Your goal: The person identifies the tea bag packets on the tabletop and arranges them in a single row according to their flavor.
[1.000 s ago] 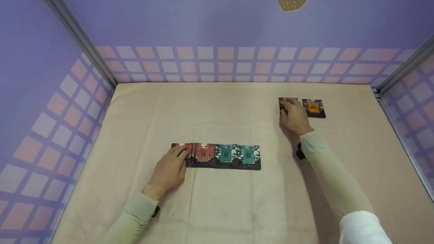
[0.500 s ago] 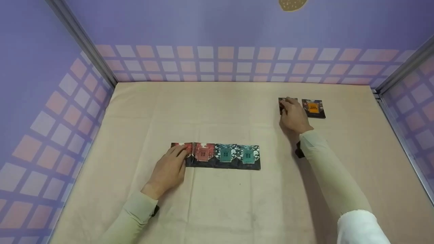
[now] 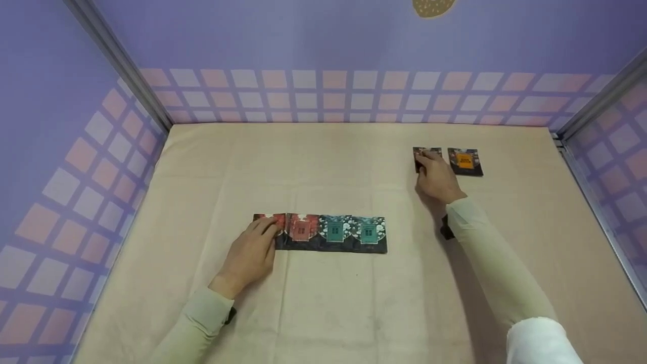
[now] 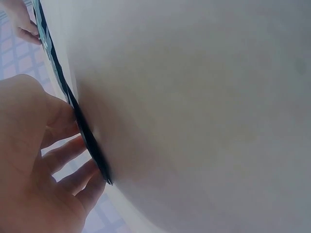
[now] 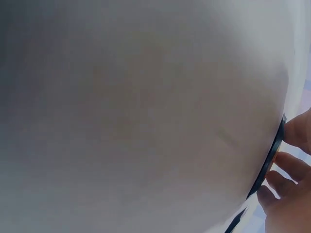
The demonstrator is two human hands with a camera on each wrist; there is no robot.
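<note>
Packet row (image 3: pixel 319 235): four flat squares edge to edge, two red left, two teal right, black bottoms. Lying on the desk (image 3: pixel 328 303), well in from the far edge. Left hand (image 3: pixel 249 253) grip loose, fingertips on the leftmost red packet (image 3: pixel 280 241). Right hand (image 3: pixel 437 176) grip also loose, fingertips on the dark packet (image 3: pixel 416 153), toward far right corner; orange-label packet (image 3: pixel 465 163) just beside. Printed faces: head view. Left wrist view: row edge-on, thumb (image 4: pixel 63 114) meeting it.
</note>
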